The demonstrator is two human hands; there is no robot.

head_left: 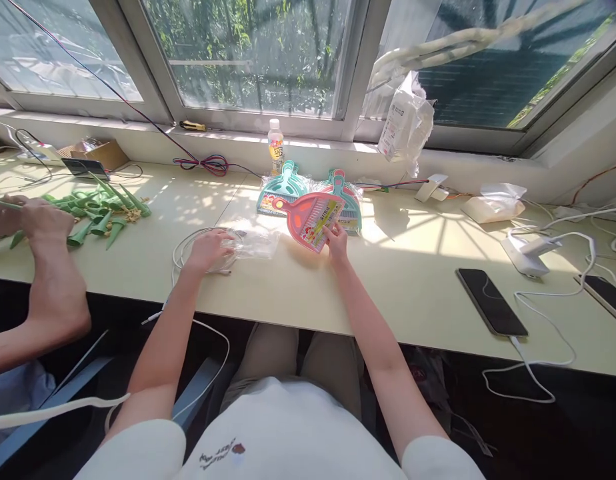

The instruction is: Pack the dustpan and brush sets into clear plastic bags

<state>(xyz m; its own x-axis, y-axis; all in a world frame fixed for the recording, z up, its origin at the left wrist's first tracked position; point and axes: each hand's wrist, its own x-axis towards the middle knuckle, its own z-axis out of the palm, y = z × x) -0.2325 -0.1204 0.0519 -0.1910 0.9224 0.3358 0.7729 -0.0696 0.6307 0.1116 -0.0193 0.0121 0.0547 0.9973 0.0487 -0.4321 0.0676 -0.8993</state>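
Note:
My right hand [337, 241] grips the lower right edge of a pink dustpan set [308, 220] with a brush and a printed yellow label, tilted above the table. Behind it lie teal dustpan sets, one stack on the left [287, 183] and another on the right [352, 212] with a pink handle among them. My left hand [211, 249] rests with fingers apart on a coiled white cable [181, 253], beside a clear plastic bag [258, 245].
At the left, another person's hands [48, 223] work among green plant pieces [101, 213]. A bottle [275, 147] stands by the window. To the right are a phone [491, 301], a white power strip [525, 257] and loose cables.

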